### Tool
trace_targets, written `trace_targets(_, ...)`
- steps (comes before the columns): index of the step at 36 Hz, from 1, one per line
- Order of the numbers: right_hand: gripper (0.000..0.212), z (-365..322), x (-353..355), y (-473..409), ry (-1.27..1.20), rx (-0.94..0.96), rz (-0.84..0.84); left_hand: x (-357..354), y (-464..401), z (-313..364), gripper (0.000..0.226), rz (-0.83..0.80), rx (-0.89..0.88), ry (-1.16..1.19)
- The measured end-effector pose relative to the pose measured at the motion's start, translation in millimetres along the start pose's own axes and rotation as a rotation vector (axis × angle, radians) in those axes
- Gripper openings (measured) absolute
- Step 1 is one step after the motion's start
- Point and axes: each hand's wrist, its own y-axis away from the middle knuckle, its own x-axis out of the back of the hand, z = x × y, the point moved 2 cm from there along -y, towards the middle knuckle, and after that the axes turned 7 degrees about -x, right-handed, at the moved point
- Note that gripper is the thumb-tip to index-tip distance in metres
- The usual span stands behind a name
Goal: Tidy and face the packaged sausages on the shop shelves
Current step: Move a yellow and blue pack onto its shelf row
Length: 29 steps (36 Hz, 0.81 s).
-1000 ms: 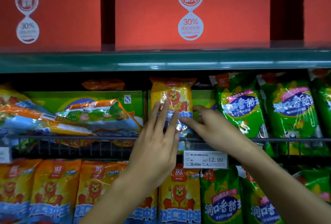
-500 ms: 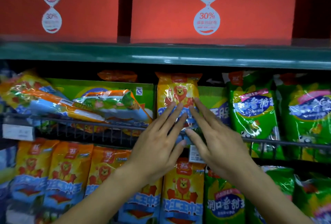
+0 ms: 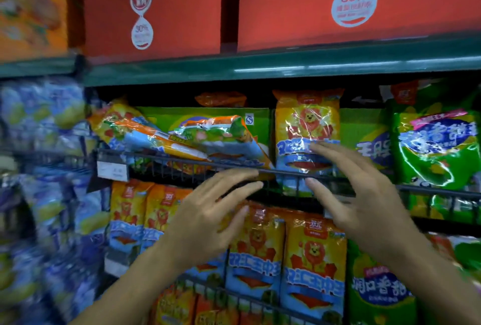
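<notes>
The yellow sausage pack [image 3: 307,140] stands upright behind the wire rail [image 3: 234,166] – faced outward. Right hand [image 3: 364,194] rests spread fingers against it, steadying; left hand [image 3: 205,215] hovers slack, holding nothing.

Two bare forearms reaching up and forward from the lower edge, left hand [image 3: 208,210] back-up with fingers straight and lightly spread, pointing right, right hand [image 3: 361,194] raised slightly higher, fingers extended leftward, thumb apart below, neither grasping anything
</notes>
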Motion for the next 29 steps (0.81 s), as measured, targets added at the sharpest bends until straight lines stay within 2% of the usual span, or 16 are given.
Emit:
trace_targets(4, 0.066, -28, -17, -6, -0.113, -0.004, -0.040, 17, 27, -33, 0.039, 0.066, 0.074, -0.014)
trace_targets(9, 0.077, -65, -44, -37, -0.276, -0.111, -0.110, 18, 44, -67, 0.045, 0.021, 0.055, -0.192)
trace_targets(11, 0.070, -77, -57, -50, -0.302, -0.149, -0.169, 17, 51, -78, 0.048, 0.001, 0.036, -0.204)
trace_targets(14, 0.039, -87, -72, -64, -0.199, -0.206, -0.177, 16, 59, -94, 0.052, -0.005, -0.022, -0.186)
trace_targets(17, 0.031, -91, -73, -69, -0.139, -0.216, -0.066, 17, 62, -104, 0.050, -0.001, -0.043, -0.089)
trace_targets(20, 0.040, -94, -74, -71, -0.142, -0.206, -0.003, 18, 63, -109, 0.050, -0.003, -0.048, -0.019)
trace_targets(23, 0.039, -98, -73, -69, -0.150, -0.220, 0.097, 18, 61, -110, 0.049, 0.014, -0.056, 0.041)
trace_targets(26, 0.029, -108, -68, -64, -0.223, -0.198, 0.219, 17, 59, -107, 0.048, 0.034, -0.053, 0.084)
trace_targets(29, 0.027, -123, -59, -55, -0.346, -0.195, 0.409, 15, 57, -99, 0.045, 0.047, -0.014, 0.168)
